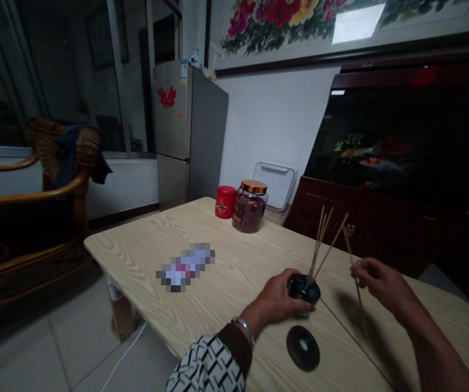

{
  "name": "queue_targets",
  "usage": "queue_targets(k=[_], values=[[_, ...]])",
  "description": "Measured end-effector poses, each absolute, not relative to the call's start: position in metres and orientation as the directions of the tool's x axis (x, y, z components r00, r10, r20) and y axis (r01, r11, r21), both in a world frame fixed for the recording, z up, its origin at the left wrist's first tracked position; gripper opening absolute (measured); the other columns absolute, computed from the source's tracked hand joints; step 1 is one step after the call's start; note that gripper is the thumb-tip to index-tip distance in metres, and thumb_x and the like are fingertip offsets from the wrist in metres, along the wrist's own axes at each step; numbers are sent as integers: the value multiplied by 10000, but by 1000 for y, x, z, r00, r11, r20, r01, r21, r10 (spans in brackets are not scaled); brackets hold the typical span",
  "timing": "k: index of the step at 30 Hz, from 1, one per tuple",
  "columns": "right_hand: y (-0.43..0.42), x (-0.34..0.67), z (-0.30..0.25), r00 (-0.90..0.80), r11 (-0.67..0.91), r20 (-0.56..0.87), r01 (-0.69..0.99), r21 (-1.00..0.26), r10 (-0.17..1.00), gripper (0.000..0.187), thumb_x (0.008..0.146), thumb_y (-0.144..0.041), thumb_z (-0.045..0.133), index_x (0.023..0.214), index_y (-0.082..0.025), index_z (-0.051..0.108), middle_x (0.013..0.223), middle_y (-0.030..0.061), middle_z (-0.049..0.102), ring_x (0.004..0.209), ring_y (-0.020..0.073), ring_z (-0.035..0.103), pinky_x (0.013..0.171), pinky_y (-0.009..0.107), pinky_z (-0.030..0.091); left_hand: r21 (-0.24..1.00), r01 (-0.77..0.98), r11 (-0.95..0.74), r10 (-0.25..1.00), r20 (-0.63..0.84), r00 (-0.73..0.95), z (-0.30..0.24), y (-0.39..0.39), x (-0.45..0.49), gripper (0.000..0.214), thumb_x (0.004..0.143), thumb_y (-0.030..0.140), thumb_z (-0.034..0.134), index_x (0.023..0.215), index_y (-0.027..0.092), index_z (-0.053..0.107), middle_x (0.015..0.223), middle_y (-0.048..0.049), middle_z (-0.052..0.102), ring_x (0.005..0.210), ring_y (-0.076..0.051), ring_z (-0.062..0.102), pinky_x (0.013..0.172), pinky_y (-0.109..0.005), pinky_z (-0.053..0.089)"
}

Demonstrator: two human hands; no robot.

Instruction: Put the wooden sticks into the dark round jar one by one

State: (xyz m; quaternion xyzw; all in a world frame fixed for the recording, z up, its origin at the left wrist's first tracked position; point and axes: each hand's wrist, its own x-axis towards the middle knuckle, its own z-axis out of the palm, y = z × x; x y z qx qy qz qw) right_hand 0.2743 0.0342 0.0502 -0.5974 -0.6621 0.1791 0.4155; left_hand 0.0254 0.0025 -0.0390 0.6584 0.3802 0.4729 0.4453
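Note:
My left hand (pixel 278 298) is wrapped round a small dark round bottle (pixel 304 288) standing on the light wooden table (pixel 144 261). Several thin reed sticks (pixel 324 239) stand in the bottle's neck and fan upward. My right hand (pixel 379 280) hovers to the right of the bottle, pinching one more thin stick (pixel 352 267) that points up and down. A round dark lid (pixel 303 348) lies flat on the table just in front of the bottle.
A glass jar with a gold lid (pixel 250 207) and a red tin (pixel 225 202) stand at the table's far edge. A blurred flat packet (pixel 185 267) lies mid-table. A fridge (pixel 189 133), a wooden chair (pixel 34 185) and a dark cabinet (pixel 373 223) surround the table.

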Motion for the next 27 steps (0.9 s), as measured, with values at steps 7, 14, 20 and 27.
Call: queue_targets(k=[7,14,20,27], values=[[7,244,92,389,450,410,-15,-893,825,253,616,-354,762,756,-208,609,768,10,642,636,122,608,452,175,449,948,66,-311,918,282,279,-38,2,25,733,510,374,857,1166,197,583,952,-29,642,811,-147,546,705,-244,419],[10,223,83,305,486,505,142,-862,807,280,660,-376,766,795,-199,596,753,24,656,654,145,625,472,194,479,947,95,-307,921,271,281,-35,1,25,732,516,380,853,1168,194,577,950,-25,640,789,-139,538,695,-238,414],[10,207,74,64,417,458,319,-851,886,296,719,-446,701,806,-192,577,725,29,642,650,162,619,498,235,493,941,86,-328,915,294,277,-35,0,24,731,519,384,849,1169,187,579,963,-26,634,809,-141,536,701,-235,408],[15,210,59,-294,287,137,563,-775,946,328,758,-516,597,761,-192,542,729,17,599,636,167,615,521,274,514,942,62,-330,910,300,288,-41,3,25,707,533,344,844,1167,192,572,948,-15,638,810,-139,550,688,-225,411]])
